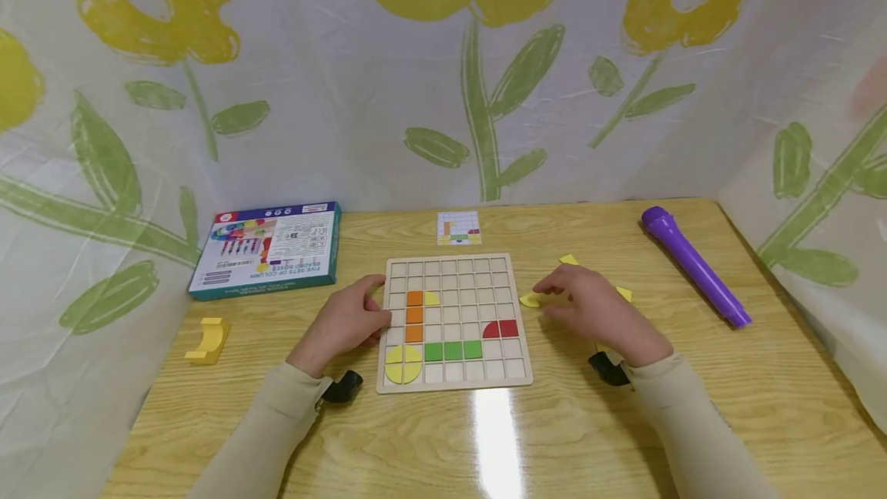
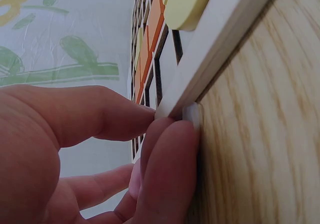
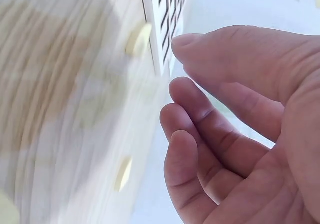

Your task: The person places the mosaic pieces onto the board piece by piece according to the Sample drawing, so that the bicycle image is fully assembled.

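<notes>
A square wooden grid board lies on the table, with orange, green, red and yellow tiles in some of its cells. My left hand pinches the board's left edge; in the left wrist view the thumb and fingertips meet at the rim. Over the table, just right of the board, hovers my right hand, its fingers loosely bent and holding nothing. Beside its fingertips lies a yellow quarter-round tile, close to the board's right edge. More yellow tiles are scattered around and partly under that hand.
Behind the board lies a small pattern card. A printed box and a yellow curved stand are on the left. At the right rests a purple microphone-shaped object. A flower-printed curtain rises behind the table.
</notes>
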Available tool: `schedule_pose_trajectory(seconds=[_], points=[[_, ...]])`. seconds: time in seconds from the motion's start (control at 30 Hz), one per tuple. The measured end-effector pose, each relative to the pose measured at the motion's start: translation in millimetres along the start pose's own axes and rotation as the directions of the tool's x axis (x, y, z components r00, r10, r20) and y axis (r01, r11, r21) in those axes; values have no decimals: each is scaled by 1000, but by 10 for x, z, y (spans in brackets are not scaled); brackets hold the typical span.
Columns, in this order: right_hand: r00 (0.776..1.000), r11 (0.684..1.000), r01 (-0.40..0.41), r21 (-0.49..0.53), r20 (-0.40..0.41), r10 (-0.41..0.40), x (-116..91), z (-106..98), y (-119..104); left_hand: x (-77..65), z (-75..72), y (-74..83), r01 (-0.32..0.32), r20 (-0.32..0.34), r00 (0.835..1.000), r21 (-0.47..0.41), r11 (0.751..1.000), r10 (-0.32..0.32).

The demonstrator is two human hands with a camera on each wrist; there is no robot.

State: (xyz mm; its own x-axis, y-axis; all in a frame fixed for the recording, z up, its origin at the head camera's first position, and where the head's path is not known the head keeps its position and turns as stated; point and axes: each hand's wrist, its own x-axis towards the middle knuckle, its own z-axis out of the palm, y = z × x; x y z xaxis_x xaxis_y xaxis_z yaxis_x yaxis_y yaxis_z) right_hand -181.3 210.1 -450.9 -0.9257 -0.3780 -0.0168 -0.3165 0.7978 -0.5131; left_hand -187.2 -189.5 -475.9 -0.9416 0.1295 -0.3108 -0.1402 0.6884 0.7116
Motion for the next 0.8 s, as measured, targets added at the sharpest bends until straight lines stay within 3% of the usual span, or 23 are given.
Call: schedule_pose_trajectory(seconds=[0.17,0.37,0.67,0.8], points=[[999,1000,-20,15,-27,21,-91,-65,119,-6,-7,6,11,3,1000,11,1000,-11],[999,999,-33,-12,-5,32,-288,-135,254,-9,0,18,10,4,1000,10,1000,-10],[999,988,53,-145,16,-51,-594,-177,420,-13,10,21,28,12,1000,-2,1000,-28],[999,987,47,-152,21,-44,-706,-180,461,-9,6,32,20,14,1000,-4,1000,-20]])
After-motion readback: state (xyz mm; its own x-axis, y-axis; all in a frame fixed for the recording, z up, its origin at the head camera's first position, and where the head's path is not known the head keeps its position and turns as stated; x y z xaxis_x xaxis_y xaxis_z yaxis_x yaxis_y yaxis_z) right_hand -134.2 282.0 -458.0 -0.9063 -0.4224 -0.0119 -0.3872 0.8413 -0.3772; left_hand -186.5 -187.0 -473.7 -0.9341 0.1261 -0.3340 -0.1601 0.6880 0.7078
